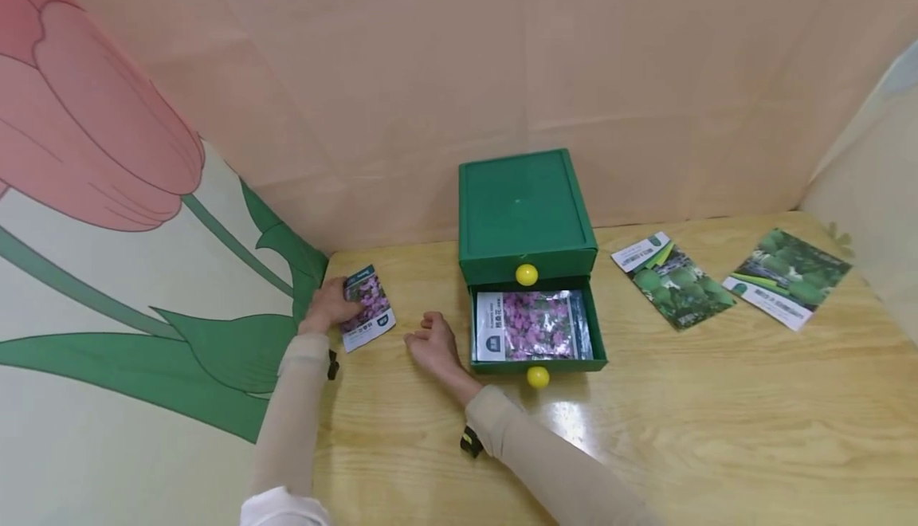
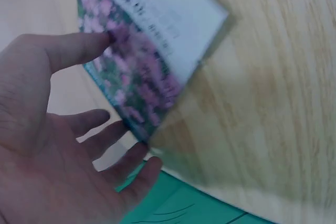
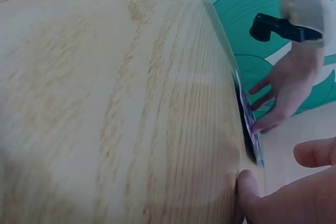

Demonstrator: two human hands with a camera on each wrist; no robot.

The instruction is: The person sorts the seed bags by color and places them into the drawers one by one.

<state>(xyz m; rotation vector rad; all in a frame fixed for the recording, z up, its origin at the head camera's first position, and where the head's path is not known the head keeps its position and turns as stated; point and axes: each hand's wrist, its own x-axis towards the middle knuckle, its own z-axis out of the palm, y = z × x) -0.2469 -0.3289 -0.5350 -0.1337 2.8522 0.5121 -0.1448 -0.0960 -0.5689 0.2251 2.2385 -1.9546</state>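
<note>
My left hand (image 1: pixel 330 305) pinches a seed packet (image 1: pixel 370 303) printed with pink flowers, near the table's left edge. In the left wrist view its thumb lies on the picture of the packet (image 2: pixel 142 51), and the fingers are at the edge. The right wrist view shows a dark gap under the packet (image 3: pixel 247 108), so it is tilted up a little. My right hand (image 1: pixel 435 347) is loosely bent over the table, left of the drawer, holding nothing. Green drawer box (image 1: pixel 527 207) has its lower drawer (image 1: pixel 495 367) pulled out, with pink-flower packets (image 1: pixel 538 325) lying inside.
Two seed packets with green fruit pictures, one nearer (image 1: pixel 681 283) and one farther right (image 1: pixel 789 275), lie right of the box. Yellow knobs (image 1: pixel 538 377) stick out from the drawers. A tulip-painted wall (image 1: pixel 215 311) borders the table on the left.
</note>
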